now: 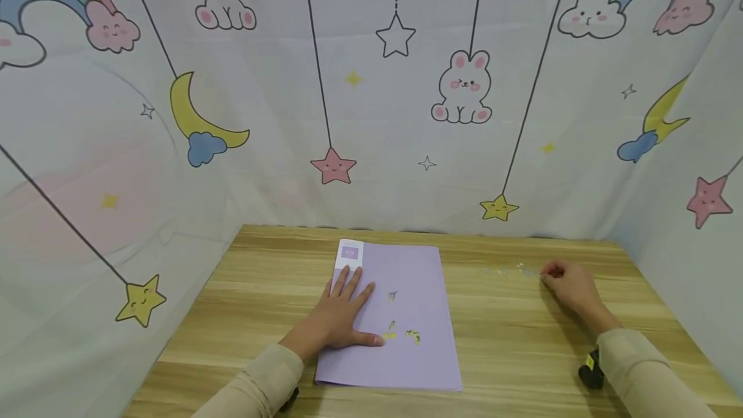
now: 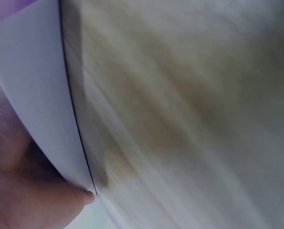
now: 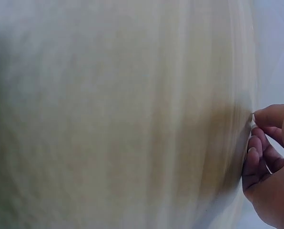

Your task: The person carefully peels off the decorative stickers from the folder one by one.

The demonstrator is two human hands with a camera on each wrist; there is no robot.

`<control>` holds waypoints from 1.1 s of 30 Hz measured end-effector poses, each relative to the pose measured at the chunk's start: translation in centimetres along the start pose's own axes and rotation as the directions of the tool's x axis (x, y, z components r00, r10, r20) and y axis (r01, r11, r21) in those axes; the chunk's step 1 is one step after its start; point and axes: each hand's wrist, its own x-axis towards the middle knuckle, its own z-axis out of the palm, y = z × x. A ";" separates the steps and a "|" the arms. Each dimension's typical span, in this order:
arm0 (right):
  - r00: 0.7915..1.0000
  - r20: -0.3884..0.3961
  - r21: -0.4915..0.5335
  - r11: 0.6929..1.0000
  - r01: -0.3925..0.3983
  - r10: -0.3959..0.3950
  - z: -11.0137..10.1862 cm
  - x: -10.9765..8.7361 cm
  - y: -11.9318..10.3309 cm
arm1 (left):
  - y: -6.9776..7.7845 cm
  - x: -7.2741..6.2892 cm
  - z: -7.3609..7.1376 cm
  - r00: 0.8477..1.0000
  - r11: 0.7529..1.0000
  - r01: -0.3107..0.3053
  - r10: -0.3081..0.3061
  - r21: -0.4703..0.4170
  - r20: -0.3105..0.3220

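Note:
My left hand [image 1: 341, 316] lies spread on a light purple booklet [image 1: 412, 269], with straight fingers pressing its left side. A white label with a purple square [image 1: 350, 253] shows above its fingertips. Small yellow and green stickers [image 1: 413, 337] and a bluish sticker [image 1: 392, 296] lie on the cover near the thumb. Off to the right, my right hand [image 1: 571, 287] is low over the table with thumb and forefinger pinched at a tiny clear sticker piece. In the right wrist view, the fingertips [image 3: 260, 117] meet near the tabletop; the piece itself is mostly hidden.
A row of small, see-through sticker pieces [image 1: 502, 272] lies on the wood-grain table [image 1: 499, 353], left of my right hand. A white cloth printed with stars, rabbits and rainbows [image 1: 395, 108] hangs behind the table and along both sides.

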 end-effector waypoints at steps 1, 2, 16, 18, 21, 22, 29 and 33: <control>1.000 0.003 -0.004 1.000 0.006 -0.006 0.0 0.0 0.0 | 0.0 0.0 0.0 1.000 1.000 0.001 -0.001 0.003 0.002; 1.000 0.005 -0.008 1.000 0.007 -0.007 0.0 0.1 0.0 | 0.0 0.0 0.0 1.000 1.000 0.002 -0.002 0.008 0.004; 0.997 0.019 0.081 0.994 -0.076 0.074 -0.5 -0.3 -0.1 | -0.1 -0.1 0.0 1.000 1.000 -0.011 0.011 0.004 -0.006; 0.997 0.023 0.091 0.993 -0.079 0.077 -0.7 -0.4 -0.2 | -0.1 -0.1 0.0 1.000 1.000 -0.010 0.010 0.009 -0.005; 0.996 0.027 0.097 0.992 -0.084 0.082 -0.7 -0.4 -0.3 | -0.1 -0.1 -0.1 1.000 1.000 -0.011 0.011 0.004 -0.010; 0.996 0.028 0.098 0.991 -0.087 0.085 -0.7 -0.4 -0.2 | -0.1 -0.1 -0.1 1.000 1.000 -0.010 0.010 0.007 -0.008; 0.994 0.037 0.084 0.991 -0.109 0.106 -0.4 -0.5 -0.1 | -0.1 -0.2 -0.1 1.000 1.000 -0.018 0.018 -0.005 -0.010; 0.996 0.020 0.074 0.993 -0.092 0.090 -0.3 -0.4 0.1 | -0.1 -0.2 0.0 1.000 1.000 -0.019 0.019 -0.003 -0.013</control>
